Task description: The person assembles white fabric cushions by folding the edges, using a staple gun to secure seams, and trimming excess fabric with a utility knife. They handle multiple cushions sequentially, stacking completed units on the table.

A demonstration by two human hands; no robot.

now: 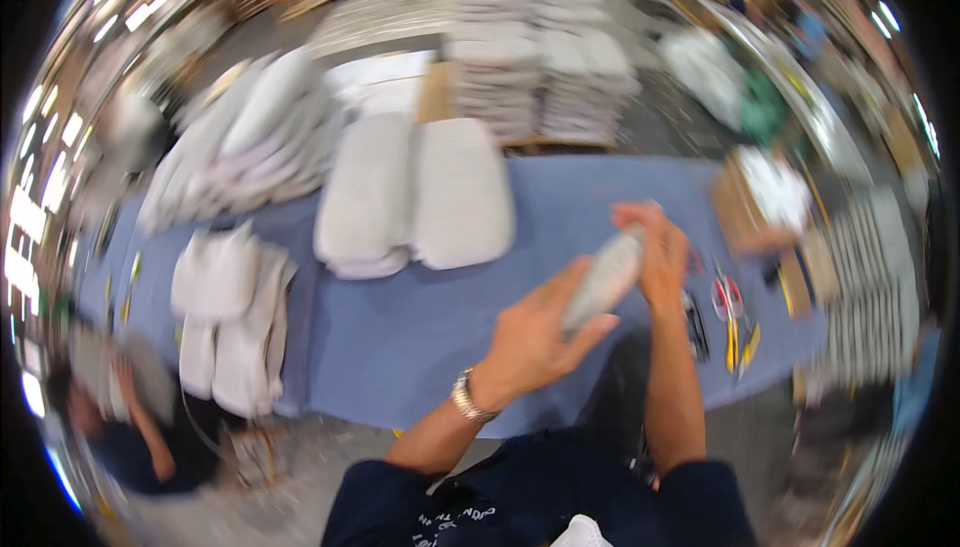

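A light grey oblong pad (604, 285), blurred by motion, is held up at a slant over the blue table. My left hand (535, 335), a metal watch on its wrist, grips the lower left end with the thumb in front. At the upper right end, my right hand (660, 255) is closed on the pad, its fingers partly hidden behind it. To the left of my hands, two pale grey cushions (462, 192) lie side by side on the table.
Scissors with red handles (728, 297) and yellow-handled tools (740, 345) lie at the right, near a cardboard box (735, 212). Pale cushions pile up at left (250, 137) and lower left (225, 317). Tall stacks (540, 67) stand behind; another person (135, 412) is at lower left.
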